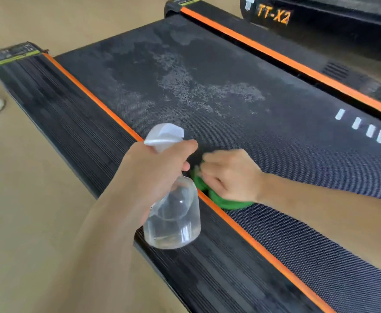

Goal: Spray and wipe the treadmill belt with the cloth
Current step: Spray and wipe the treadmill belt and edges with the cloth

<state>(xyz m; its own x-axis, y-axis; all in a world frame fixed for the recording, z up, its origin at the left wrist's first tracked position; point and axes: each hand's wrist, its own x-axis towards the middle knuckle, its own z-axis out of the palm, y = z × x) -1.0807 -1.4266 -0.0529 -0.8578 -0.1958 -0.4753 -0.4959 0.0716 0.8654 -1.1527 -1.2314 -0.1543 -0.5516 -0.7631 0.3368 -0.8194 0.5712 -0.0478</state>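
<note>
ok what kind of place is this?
Probably a home room or small gym, hard to say which. A treadmill sits low on a pale wood-look floor, and a second black machine marked TT-X2 stands right behind it.

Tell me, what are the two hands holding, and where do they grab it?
The left hand holds the clear spray bottle by its neck, just under the white trigger head. The right hand presses on top of the green cloth on the treadmill belt.
</note>
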